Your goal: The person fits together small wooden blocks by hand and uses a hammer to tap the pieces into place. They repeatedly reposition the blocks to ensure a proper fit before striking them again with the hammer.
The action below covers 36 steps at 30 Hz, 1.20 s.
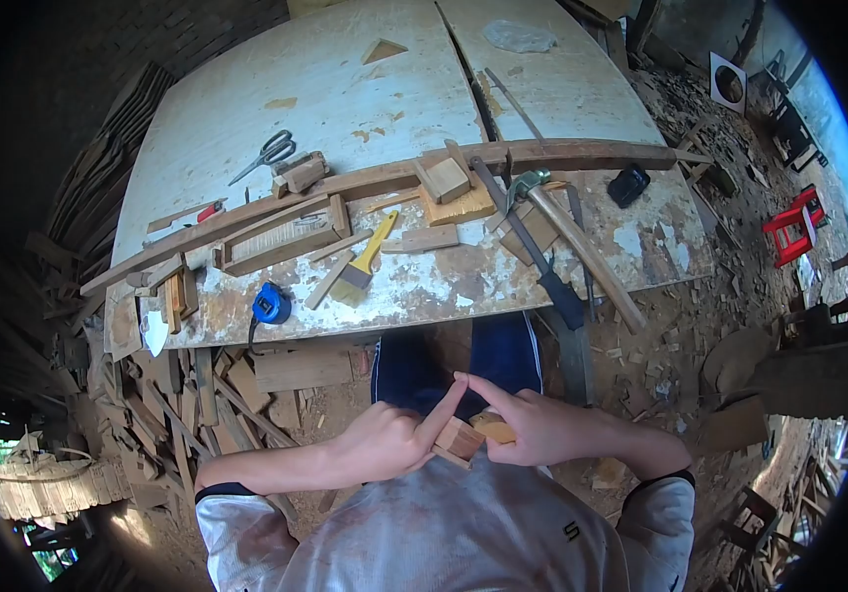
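Two bare hands meet over the lap, between the shirt (pixel 444 538) and the table (pixel 424 296), whose near edge lies at twelve o'clock from them. The left hand (pixel 389 439) grasps a brown block (pixel 459 441); the right hand (pixel 538 426) pinches a paler piece (pixel 495 430) right beside it. Both index fingers point up and meet at the tips, with open room between them and the table edge. From the hands, a tape measure (pixel 271 304) sits at ten o'clock near that edge, a brush (pixel 370 252) at eleven, and a hammer (pixel 582 239) at one, its handle end jutting past the edge
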Motion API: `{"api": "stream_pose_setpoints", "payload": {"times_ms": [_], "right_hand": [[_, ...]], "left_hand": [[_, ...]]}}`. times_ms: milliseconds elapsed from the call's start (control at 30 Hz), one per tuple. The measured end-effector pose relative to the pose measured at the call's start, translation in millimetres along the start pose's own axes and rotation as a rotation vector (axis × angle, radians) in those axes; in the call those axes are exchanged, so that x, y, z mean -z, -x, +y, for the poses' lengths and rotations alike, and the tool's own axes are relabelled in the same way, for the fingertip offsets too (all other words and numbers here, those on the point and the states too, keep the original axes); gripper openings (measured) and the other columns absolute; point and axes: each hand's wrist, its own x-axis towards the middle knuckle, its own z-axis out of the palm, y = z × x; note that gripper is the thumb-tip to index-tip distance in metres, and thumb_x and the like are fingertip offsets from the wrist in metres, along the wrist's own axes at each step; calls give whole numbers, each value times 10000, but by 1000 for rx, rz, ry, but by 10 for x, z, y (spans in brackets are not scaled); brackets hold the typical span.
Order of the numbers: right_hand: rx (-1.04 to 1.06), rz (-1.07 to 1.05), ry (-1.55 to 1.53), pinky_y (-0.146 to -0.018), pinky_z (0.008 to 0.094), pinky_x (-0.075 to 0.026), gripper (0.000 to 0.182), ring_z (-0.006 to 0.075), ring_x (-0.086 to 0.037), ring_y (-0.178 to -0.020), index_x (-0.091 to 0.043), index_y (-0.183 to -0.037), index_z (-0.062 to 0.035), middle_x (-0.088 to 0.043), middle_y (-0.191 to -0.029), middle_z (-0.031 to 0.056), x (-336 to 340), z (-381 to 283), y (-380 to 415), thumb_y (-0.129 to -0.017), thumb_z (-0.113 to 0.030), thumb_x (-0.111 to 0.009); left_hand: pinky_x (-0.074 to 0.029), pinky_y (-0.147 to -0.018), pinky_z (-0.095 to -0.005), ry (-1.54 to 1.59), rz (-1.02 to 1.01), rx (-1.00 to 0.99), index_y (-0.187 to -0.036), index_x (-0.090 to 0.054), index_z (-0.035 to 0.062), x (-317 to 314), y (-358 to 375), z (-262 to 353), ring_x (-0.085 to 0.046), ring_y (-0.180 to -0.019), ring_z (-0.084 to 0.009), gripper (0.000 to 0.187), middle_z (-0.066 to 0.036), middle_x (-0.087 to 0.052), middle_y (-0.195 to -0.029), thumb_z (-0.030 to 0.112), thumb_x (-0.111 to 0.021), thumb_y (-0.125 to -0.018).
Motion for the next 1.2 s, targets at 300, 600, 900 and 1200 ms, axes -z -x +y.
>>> {"api": "stream_pose_setpoints", "payload": {"times_ms": [300,600,900,1200], "right_hand": [[141,38,277,-665,496,-605,875,449,-738,-712,-288,-1593,137,-713,-794,294,10,-70,72,-955,-221,-767],[247,128,460,-680,475,-615,833,433,-753,-756,-335,-1578,109,-744,-907,273,-39,-45,108,-967,-243,-778],[54,334,-1,-685,383,-591,744,251,-783,-785,-434,-1582,-36,-768,-966,160,265,156,14,-939,-149,-790],[249,826,-353,-684,250,-573,347,81,-730,-810,-695,-1292,26,-776,-994,66,-174,714,-267,-977,-92,-783]], "left_hand": [[-503,-448,-367,-170,55,-24,-1573,-418,-182,50,10,65,-619,-473,-195,901,-63,-596,-566,94,-745,-780],[-549,-495,-338,-274,120,-63,-1489,-482,-238,4,-1,50,-651,-529,-168,888,-70,-619,-597,77,-670,-680],[-600,-594,-457,314,248,323,-1619,-409,-63,-1,-156,-304,-732,-616,-389,848,-173,-721,-708,104,-745,-859],[-588,-880,-323,680,440,490,-1636,-438,29,-408,-430,-258,-771,-957,-222,844,-149,-774,-1139,122,-843,-902]]}}
